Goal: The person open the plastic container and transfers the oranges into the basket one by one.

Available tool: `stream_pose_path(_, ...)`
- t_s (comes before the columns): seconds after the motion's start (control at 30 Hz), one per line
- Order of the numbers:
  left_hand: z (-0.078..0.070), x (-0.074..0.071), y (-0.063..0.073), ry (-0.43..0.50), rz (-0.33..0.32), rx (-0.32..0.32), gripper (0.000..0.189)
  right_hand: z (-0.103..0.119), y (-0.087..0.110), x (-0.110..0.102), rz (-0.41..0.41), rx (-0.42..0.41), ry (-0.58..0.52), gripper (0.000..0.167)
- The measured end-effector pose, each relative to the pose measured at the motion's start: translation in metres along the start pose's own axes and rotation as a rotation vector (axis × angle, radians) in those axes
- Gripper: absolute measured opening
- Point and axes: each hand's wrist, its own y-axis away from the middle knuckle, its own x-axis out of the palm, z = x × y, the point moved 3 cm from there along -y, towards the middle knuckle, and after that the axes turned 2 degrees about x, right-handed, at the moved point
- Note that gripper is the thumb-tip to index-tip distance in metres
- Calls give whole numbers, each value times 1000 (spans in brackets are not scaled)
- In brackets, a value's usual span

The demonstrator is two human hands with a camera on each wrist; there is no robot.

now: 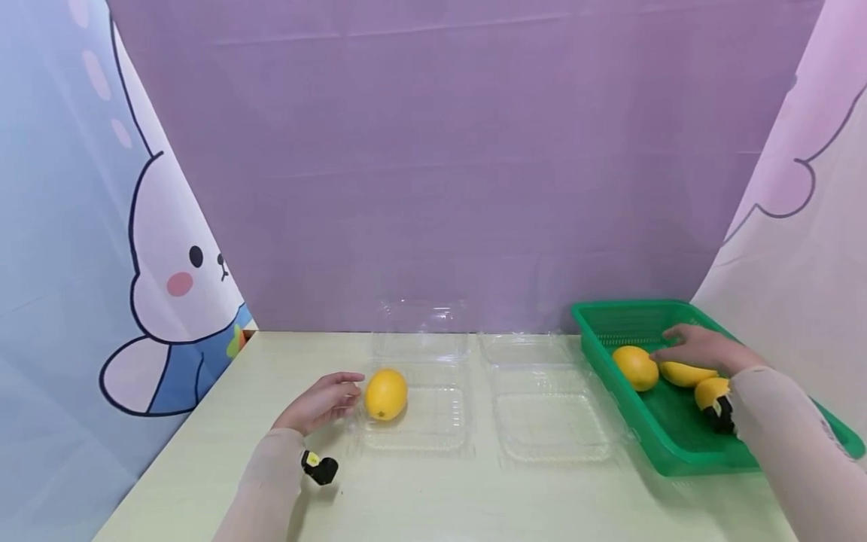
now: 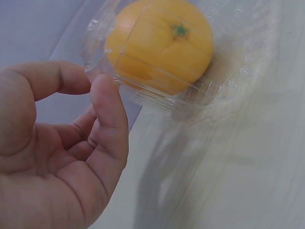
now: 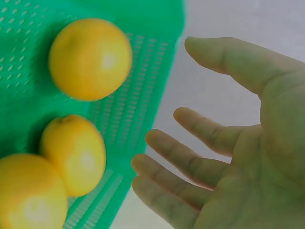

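Observation:
My left hand (image 1: 323, 403) is at the left side of a clear plastic box (image 1: 433, 438), and in the left wrist view its thumb and a finger pinch the thin rim. An orange (image 1: 386, 394) sits in this box's left part, seen through the wall in that view. On the right, my right hand (image 1: 707, 351) reaches over a green basket (image 1: 630, 429) with fingers spread. Inside the basket are an orange (image 3: 90, 59) nearest its fingertips, a smaller oval yellow fruit (image 3: 74, 155) and another orange (image 3: 28, 193). The right hand holds nothing.
A second clear plastic box (image 1: 552, 429) stands open between the first box and the basket, its lid (image 1: 524, 350) folded back. The first box's lid (image 1: 420, 331) stands up behind it. A purple cloth (image 1: 433, 165) hangs at the table's back edge, with printed cloths at both sides.

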Motion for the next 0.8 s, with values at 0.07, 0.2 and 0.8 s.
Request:
stream_pose_path(0.07,0,0,-1,5,1,1,47,5,3,0,-13,-7,-13,93)
stream_pose_path(0.2,0,1,-2,3,6,5,48,17,7,1,-32,-23,-38,91)
stream_pose_path(0.8,-1,1,-2,2,3,10,51,60,7,8,-73,-91,-95,86)
